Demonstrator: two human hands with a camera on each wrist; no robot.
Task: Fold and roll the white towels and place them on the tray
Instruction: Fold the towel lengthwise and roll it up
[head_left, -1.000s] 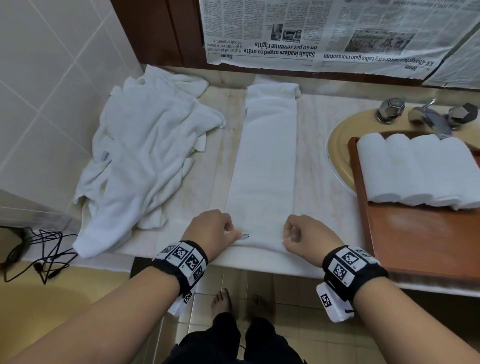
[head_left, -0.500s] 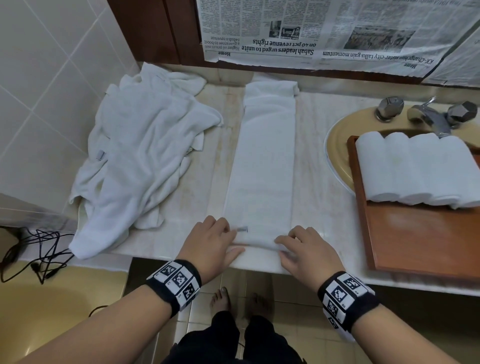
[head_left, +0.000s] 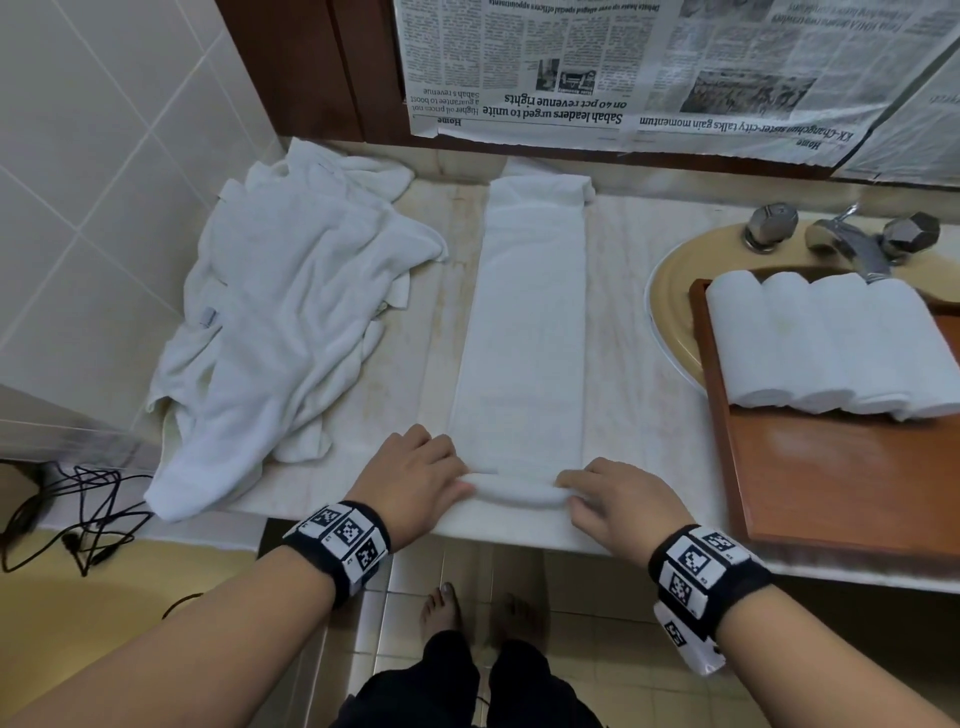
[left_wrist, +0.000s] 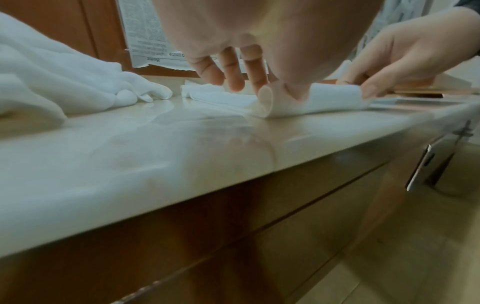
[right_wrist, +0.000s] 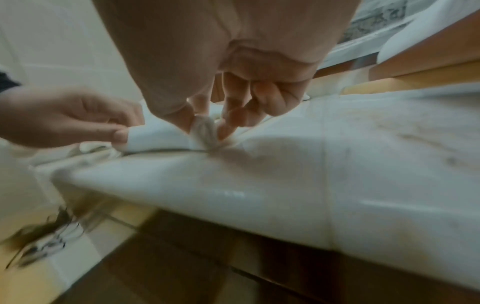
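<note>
Folded towel strip lies lengthwise on tabletop, its near end turned into a small roll at the front edge. L hand and R hand pinch the roll's two ends, thumbs & fingers curled round it. Tray, right of strip, carries rolled towels; loose towel pile lies left of strip.

Left hand, right hand: fingers curled, pinching
</note>
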